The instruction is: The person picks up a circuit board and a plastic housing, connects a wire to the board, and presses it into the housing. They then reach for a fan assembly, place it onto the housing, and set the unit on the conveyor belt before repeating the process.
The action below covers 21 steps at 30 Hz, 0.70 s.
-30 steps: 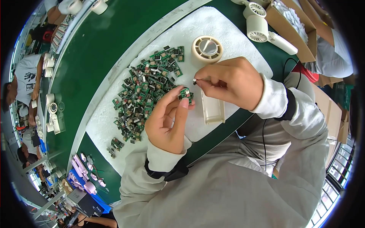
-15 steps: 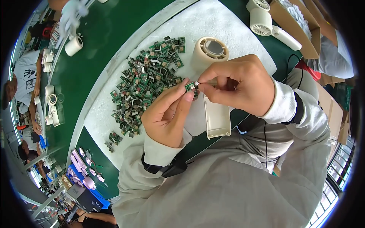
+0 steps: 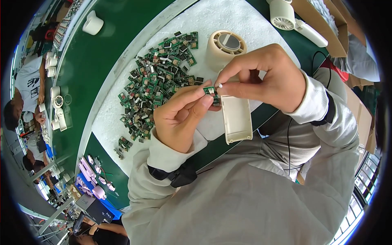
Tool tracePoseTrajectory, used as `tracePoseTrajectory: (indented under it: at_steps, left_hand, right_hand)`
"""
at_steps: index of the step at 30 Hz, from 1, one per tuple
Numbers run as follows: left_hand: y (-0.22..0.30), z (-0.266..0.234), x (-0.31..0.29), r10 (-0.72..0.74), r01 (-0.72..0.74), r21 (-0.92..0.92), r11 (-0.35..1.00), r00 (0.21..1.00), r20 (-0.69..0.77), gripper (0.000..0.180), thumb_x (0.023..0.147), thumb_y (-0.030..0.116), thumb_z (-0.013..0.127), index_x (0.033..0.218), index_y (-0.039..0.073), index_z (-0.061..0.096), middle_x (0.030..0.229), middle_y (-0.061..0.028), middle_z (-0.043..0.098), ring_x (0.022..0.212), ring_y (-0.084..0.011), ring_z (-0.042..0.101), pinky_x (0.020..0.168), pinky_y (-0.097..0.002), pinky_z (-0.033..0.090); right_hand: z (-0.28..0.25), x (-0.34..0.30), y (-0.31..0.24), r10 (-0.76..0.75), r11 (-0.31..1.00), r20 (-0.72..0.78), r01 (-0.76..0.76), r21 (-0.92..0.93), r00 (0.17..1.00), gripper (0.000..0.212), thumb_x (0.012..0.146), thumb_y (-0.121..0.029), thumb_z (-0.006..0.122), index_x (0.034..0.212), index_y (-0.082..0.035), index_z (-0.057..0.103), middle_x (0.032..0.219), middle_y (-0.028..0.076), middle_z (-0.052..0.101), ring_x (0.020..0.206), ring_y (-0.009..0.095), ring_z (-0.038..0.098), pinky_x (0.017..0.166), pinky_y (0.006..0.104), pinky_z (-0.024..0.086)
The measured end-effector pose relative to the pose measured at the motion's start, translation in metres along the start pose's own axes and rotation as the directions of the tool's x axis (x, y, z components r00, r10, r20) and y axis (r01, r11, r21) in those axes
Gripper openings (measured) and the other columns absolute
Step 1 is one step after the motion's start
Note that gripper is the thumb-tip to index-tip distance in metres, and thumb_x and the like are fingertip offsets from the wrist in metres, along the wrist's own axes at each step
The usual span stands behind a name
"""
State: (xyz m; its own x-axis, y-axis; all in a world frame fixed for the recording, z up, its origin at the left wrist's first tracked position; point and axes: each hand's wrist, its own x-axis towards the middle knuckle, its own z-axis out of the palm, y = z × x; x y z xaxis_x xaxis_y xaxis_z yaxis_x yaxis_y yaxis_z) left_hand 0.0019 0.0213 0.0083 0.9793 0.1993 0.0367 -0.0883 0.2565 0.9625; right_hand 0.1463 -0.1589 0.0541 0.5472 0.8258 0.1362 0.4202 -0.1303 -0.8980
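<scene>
My left hand (image 3: 177, 118) pinches a small green circuit board (image 3: 209, 90) between thumb and fingertips. Just right of it, the thumb and forefinger of my right hand (image 3: 265, 77) are closed on a tiny white connector (image 3: 220, 85), which sits slightly apart from the board's white part. Beneath both hands lies a cream handheld fan: its round head (image 3: 226, 51) faces up, and its hollow handle shell (image 3: 238, 120) points toward me. My right hand hides the join between head and handle. A heap of similar circuit boards (image 3: 153, 79) is left of my hands.
White foam sheet (image 3: 118, 98) covers part of the green bench (image 3: 116, 24). Another cream fan (image 3: 282, 16) and a cardboard box (image 3: 326, 32) stand at the far right. Pink parts (image 3: 87, 169) sit in a blue tray at left. Several people work across the conveyor.
My right hand has drawn slightly right with the white connector, leaving a small gap from the board. The white fan part at the upper left has shifted right; a hand there is gone.
</scene>
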Motion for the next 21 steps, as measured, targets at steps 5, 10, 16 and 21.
tracePoseTrajectory:
  at_steps: [5, 10, 16, 21]
  left_hand:
    - [-0.003, -0.005, 0.001, -0.039, 0.055, -0.140, 0.989, 0.993, 0.114, 0.028, 0.094, -0.010, 0.059, 0.120, -0.002, 0.065, 0.117, -0.0198, 0.064, 0.104, -0.0252, 0.066, 0.087, -0.0391, 0.063]
    - [-0.007, -0.008, 0.000, 0.013, 0.000, -0.094, 0.996, 0.991, 0.135, 0.030, 0.094, -0.010, 0.059, 0.122, -0.002, 0.064, 0.114, -0.0190, 0.065, 0.104, -0.0253, 0.067, 0.087, -0.0384, 0.062]
    - [-0.006, -0.004, -0.001, -0.002, 0.003, -0.018, 1.000, 0.999, 0.040, 0.029, 0.094, -0.008, 0.061, 0.122, -0.002, 0.064, 0.120, -0.0190, 0.065, 0.105, -0.0226, 0.067, 0.090, -0.0352, 0.059]
    - [0.000, 0.002, 0.000, 0.013, -0.013, 0.001, 1.000, 0.990, -0.140, 0.026, 0.095, -0.004, 0.063, 0.121, -0.005, 0.063, 0.127, -0.0188, 0.063, 0.106, -0.0192, 0.067, 0.094, -0.0313, 0.055]
  right_hand:
    - [-0.003, -0.001, 0.003, 0.066, 0.993, 0.094, -0.074, 0.088, 0.993, 0.010, 0.086, -0.007, 0.078, 0.095, -0.004, 0.075, 0.061, -0.001, 0.059, 0.052, 0.005, 0.045, 0.051, 0.0235, 0.034]
    - [-0.001, -0.001, 0.004, 0.102, 0.989, 0.105, -0.112, 0.096, 0.989, 0.013, 0.085, -0.013, 0.078, 0.096, -0.005, 0.075, 0.057, 0.000, 0.052, 0.052, 0.008, 0.046, 0.050, 0.0266, 0.038]
    - [0.004, -0.001, 0.006, 0.058, 0.995, 0.049, -0.062, 0.079, 0.997, 0.013, 0.084, -0.009, 0.079, 0.096, -0.006, 0.076, 0.059, 0.000, 0.055, 0.052, 0.007, 0.047, 0.051, 0.0254, 0.038]
    - [0.008, 0.004, 0.004, -0.063, 0.997, -0.047, 0.065, 0.047, 0.997, 0.017, 0.083, -0.006, 0.079, 0.100, -0.007, 0.078, 0.068, 0.001, 0.062, 0.055, 0.008, 0.050, 0.054, 0.0253, 0.040]
